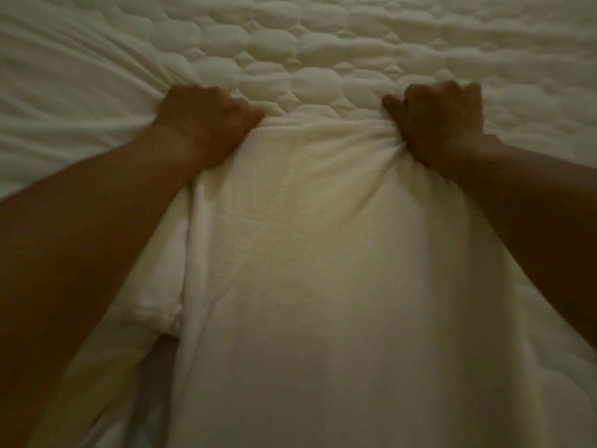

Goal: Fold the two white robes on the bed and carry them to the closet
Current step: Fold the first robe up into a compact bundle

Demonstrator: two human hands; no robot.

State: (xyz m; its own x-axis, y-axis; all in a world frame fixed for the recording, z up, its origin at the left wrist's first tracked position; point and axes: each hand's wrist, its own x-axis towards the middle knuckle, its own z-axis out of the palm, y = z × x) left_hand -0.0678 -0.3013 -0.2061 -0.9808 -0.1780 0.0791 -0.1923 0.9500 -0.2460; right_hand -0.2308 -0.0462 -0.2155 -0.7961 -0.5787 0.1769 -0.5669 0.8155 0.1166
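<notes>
a quilted white bed (323, 43) fills my view, dimly lit. a white robe (307, 270) lies spread flat on it, i'd guess to square its far edge for folding. my left hand (206, 121) and right hand (442, 121) each clench bunched robe cloth at its far corners.

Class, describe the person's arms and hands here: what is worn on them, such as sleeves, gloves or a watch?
The left forearm and right forearm are bare, with no sleeve in view. The left hand and right hand wear no gloves; no watch or bracelet shows at either wrist. The dim, blurred picture cannot rule out a ring.
</notes>
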